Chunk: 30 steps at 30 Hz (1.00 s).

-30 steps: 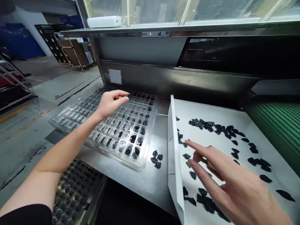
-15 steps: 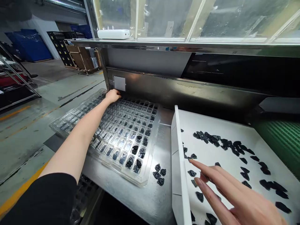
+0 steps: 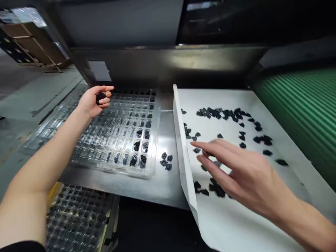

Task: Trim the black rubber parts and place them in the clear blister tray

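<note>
My left hand (image 3: 93,101) is raised over the back left part of the clear plastic tray (image 3: 154,154). Its fingers curl around a small black part (image 3: 100,98), while the index finger points out. Many pockets of the tray hold similar black parts, most plainly along its right side. Over the white bin (image 3: 223,224), my right hand (image 3: 236,168) hovers with fingers stretched out and the fingertips apart. I see nothing between them. Loose black parts (image 3: 217,112) lie beneath and beyond it. Several more black parts (image 3: 166,161) sit on the metal bench between tray and bin.
The white bin's raised wall (image 3: 181,154) stands between the tray and the right hand. A metal panel (image 3: 141,64) closes off the back. At the right is a ribbed green surface (image 3: 307,101). Another pocketed tray (image 3: 78,217) lies lower, at the front left.
The camera view has tilted down and shifted. My left hand has turned, now showing a black part in its curled fingers. My right hand remains over the bin, fingers still extended.
</note>
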Available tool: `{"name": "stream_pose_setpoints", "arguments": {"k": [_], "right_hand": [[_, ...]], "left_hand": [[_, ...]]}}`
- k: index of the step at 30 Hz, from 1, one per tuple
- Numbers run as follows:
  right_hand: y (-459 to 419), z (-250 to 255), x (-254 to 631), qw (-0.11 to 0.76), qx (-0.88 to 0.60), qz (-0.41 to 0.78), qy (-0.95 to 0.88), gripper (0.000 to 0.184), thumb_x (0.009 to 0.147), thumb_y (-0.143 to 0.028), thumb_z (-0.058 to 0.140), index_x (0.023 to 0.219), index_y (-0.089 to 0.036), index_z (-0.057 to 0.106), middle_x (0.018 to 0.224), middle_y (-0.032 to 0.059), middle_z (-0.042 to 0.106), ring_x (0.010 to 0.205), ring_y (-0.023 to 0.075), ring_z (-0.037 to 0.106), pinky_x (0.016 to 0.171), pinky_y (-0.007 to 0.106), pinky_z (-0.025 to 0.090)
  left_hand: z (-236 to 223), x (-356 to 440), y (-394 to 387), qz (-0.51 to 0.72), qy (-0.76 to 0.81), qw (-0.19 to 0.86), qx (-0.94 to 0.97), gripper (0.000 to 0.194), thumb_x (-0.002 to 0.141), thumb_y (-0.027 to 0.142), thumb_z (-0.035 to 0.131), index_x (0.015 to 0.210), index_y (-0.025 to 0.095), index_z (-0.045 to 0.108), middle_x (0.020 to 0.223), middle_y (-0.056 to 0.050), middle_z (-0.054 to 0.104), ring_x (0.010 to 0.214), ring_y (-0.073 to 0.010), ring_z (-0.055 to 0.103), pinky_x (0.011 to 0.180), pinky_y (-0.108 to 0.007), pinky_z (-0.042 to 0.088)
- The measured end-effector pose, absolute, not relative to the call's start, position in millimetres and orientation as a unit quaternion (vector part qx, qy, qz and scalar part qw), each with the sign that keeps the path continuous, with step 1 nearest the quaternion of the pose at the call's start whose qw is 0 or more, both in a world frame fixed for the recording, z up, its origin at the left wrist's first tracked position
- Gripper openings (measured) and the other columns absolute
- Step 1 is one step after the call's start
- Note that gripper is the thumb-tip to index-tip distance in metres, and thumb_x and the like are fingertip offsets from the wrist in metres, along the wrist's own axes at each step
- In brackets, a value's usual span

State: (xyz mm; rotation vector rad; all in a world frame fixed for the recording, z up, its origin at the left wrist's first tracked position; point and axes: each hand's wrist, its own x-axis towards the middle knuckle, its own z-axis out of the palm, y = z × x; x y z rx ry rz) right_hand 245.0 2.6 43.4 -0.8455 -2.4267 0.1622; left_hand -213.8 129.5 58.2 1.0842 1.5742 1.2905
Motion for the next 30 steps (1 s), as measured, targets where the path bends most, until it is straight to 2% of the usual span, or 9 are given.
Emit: {"name": "stream_pose_setpoints", "arguments": {"k": [3,5,8,13,17,21,24,27,30], "right_hand": [[1,45,245,0.301,-0.321,0.057,-0.896,0.026,0.110,-0.017,0.062,0.133,-0.014,0.073,0.103,0.0079,0.076,0.073,0.0148,0.066,0.063,0.030,0.048],[-1,47,244,0.328,-0.324,0.058,-0.886,0.026,0.109,-0.015,0.061,0.131,-0.012,0.074,0.105,0.0092,0.077,0.080,0.0161,0.069,0.070,0.031,0.051],[-2,46,241,0.394,-0.302,0.082,-0.864,0.024,0.110,-0.015,0.058,0.126,-0.011,0.075,0.107,0.0086,0.078,0.087,0.0145,0.069,0.076,0.029,0.052],[-3,42,234,0.445,-0.241,0.177,-0.844,0.026,0.111,-0.026,0.067,0.131,-0.011,0.074,0.109,0.0059,0.079,0.090,0.0123,0.069,0.084,0.026,0.056],[-4,42,231,0.466,-0.187,0.296,-0.813,0.030,0.107,-0.024,0.074,0.131,-0.007,0.073,0.122,0.0105,0.077,0.090,0.0114,0.069,0.085,0.025,0.058],[-2,41,232,0.484,-0.195,0.334,-0.785,0.021,0.099,-0.026,0.084,0.112,-0.011,0.078,0.101,0.0049,0.076,0.086,0.0122,0.067,0.084,0.026,0.056],[0,41,231,0.482,-0.202,0.385,-0.761,0.023,0.092,-0.028,0.091,0.107,-0.014,0.080,0.099,0.0029,0.075,0.086,0.0121,0.066,0.083,0.026,0.056],[-4,46,231,0.473,-0.215,0.478,-0.708,0.017,0.092,-0.023,0.089,0.106,-0.015,0.081,0.097,0.0020,0.074,0.082,0.0107,0.063,0.078,0.025,0.054],[-8,55,232,0.457,-0.284,0.540,-0.648,0.020,0.090,-0.024,0.090,0.107,-0.016,0.084,0.088,0.0002,0.071,0.072,0.0090,0.054,0.067,0.023,0.047]], "left_hand": [[55,-165,92,0.530,0.552,0.486,0.422,0.025,0.085,0.011,0.057,0.102,0.010,0.075,0.073,0.000,0.052,0.048,-0.0061,0.024,0.050,-0.028,0.015],[56,-128,61,0.523,0.506,0.523,0.443,0.036,0.074,0.009,0.069,0.107,0.008,0.081,0.074,-0.002,0.056,0.047,-0.0049,0.027,0.049,-0.027,0.015],[60,-79,13,0.432,0.535,0.553,0.470,0.047,0.089,0.032,0.081,0.134,0.019,0.081,0.074,-0.003,0.063,0.047,-0.0053,0.029,0.050,-0.026,0.018],[60,-15,-31,0.350,0.478,0.632,0.499,0.055,0.098,0.058,0.073,0.143,0.027,0.077,0.054,0.003,0.043,0.053,-0.0124,0.028,0.051,-0.028,0.020],[56,20,-34,0.374,0.430,0.646,0.507,0.062,0.099,0.061,0.074,0.150,0.027,0.071,0.058,0.004,0.043,0.054,-0.0111,0.031,0.051,-0.025,0.022],[53,35,-32,0.420,0.406,0.673,0.454,0.071,0.093,0.060,0.084,0.153,0.025,0.068,0.071,0.002,0.051,0.055,-0.0078,0.036,0.049,-0.019,0.026],[49,37,-31,0.433,0.408,0.680,0.429,0.072,0.092,0.058,0.086,0.154,0.026,0.067,0.080,0.000,0.058,0.056,-0.0059,0.038,0.048,-0.017,0.027],[45,35,-30,0.429,0.372,0.697,0.437,0.065,0.095,0.056,0.083,0.148,0.021,0.069,0.069,0.003,0.053,0.053,-0.0061,0.038,0.047,-0.017,0.026],[39,29,-29,0.420,0.337,0.718,0.442,0.043,0.104,0.053,0.072,0.126,0.017,0.075,0.067,0.001,0.057,0.050,-0.0042,0.032,0.046,-0.018,0.020]]}}
